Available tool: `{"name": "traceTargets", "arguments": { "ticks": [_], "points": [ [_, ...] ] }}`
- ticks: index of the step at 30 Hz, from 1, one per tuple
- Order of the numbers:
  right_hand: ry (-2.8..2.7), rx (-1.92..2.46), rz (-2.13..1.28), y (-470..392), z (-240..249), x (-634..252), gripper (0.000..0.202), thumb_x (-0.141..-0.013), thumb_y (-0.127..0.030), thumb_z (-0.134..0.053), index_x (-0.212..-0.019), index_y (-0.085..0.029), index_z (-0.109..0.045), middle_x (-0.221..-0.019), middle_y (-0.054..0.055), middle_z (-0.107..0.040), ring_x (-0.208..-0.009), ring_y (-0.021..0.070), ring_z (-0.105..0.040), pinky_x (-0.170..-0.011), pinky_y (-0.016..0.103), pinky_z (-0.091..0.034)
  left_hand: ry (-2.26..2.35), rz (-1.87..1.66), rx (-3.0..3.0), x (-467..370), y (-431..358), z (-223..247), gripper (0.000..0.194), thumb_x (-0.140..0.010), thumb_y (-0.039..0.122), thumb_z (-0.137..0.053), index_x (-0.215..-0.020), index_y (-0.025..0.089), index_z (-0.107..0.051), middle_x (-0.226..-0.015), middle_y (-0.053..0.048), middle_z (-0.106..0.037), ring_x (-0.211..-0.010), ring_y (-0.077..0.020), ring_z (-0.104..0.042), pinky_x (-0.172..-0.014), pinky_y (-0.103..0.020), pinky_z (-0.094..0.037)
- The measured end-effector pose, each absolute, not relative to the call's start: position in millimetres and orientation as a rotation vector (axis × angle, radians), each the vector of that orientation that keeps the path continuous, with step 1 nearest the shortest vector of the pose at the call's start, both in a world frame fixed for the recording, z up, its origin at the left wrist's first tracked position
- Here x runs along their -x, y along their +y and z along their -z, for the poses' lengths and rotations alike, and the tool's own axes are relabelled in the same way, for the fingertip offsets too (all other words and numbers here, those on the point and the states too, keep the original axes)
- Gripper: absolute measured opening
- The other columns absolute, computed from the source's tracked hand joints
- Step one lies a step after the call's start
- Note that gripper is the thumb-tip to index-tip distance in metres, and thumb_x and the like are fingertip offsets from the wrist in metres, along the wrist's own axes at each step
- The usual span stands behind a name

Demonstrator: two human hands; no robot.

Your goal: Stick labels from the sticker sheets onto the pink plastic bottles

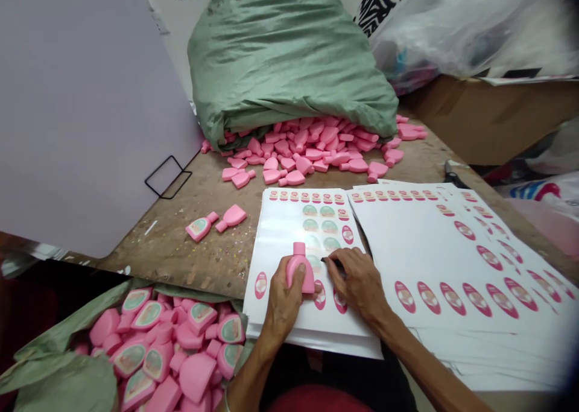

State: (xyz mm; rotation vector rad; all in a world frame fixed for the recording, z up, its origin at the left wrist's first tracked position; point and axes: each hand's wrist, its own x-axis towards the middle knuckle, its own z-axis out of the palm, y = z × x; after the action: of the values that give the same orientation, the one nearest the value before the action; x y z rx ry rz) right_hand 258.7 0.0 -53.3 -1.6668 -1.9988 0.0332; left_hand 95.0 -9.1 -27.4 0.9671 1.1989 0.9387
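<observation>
from the head camera, a person's two bare hands work over a sticker sheet (280,237) at a wooden desk (172,234). the left hand (281,294) is closed around a pink toy bottle (308,277), thumb across its face, cap pointing away from the wearer; the bottle is held over the lower middle of the sheet, and no label shows on its visible side. the right hand (360,283) is curled just beside it, thumb and fingers drawn together near the green stickers; a small dark tip shows at the fingertips, but whether the fingers grip it cannot be told.

the sheet carries small pink-and-red stickers along its top, arched green ones in the middle and pink ovals lower down, all with print too small to read. overlapping it at right, a spread of partly used sheets (393,237) bears more small stickers and ovals.

to the left lie a labelled bottle (198,227) and a plain bottle (234,216). behind, plain pink bottles (312,152) spill from a green sack (289,56). below the desk's near edge, an open cloth sack (67,379) holds bottles, several with green-centred labels. on a white panel (169,14), black capitals read "gratefu", the rest hidden by the green sack.
</observation>
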Motion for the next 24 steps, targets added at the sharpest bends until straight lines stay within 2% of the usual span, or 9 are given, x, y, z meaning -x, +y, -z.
{"name": "traceTargets", "arguments": {
  "ticks": [10,17,24],
  "points": [
    [-1.935,1.616,-0.171,0.8,53.6,-261.1,0.015,-0.088,-0.030,-0.050,-0.081,-0.019,-0.056,-0.076,0.004,-0.062,-0.073,0.0186,-0.053,-0.072,0.033,-0.037,1.205,-0.914,-0.963,-95.4,-7.9,23.0,0.036,-0.086,0.047,-0.049,-0.107,0.017,-0.050,-0.065,-0.001,-0.064,-0.059,-0.0187,-0.068,-0.050,-0.023,-0.051],
    [-1.936,1.668,-0.050,-0.1,53.0,-258.5,0.016,-0.088,-0.031,-0.051,-0.081,-0.018,-0.057,-0.075,0.005,-0.062,-0.073,0.0191,-0.052,-0.071,0.033,-0.036,1.187,-0.915,-0.911,-94.3,-8.3,21.4,0.040,-0.085,0.048,-0.051,-0.107,0.015,-0.049,-0.066,-0.002,-0.063,-0.059,-0.0187,-0.068,-0.049,-0.021,-0.050],
    [-1.911,1.603,-0.114,-0.1,52.6,-256.8,0.016,-0.084,-0.035,-0.056,-0.079,-0.020,-0.057,-0.073,0.004,-0.063,-0.072,0.0186,-0.055,-0.072,0.034,-0.038,1.176,-0.938,-0.869,-91.9,-9.0,25.5,0.044,-0.083,0.052,-0.052,-0.109,0.017,-0.050,-0.087,-0.006,-0.064,-0.063,-0.0188,-0.070,-0.050,-0.021,-0.051]
  ]
}}
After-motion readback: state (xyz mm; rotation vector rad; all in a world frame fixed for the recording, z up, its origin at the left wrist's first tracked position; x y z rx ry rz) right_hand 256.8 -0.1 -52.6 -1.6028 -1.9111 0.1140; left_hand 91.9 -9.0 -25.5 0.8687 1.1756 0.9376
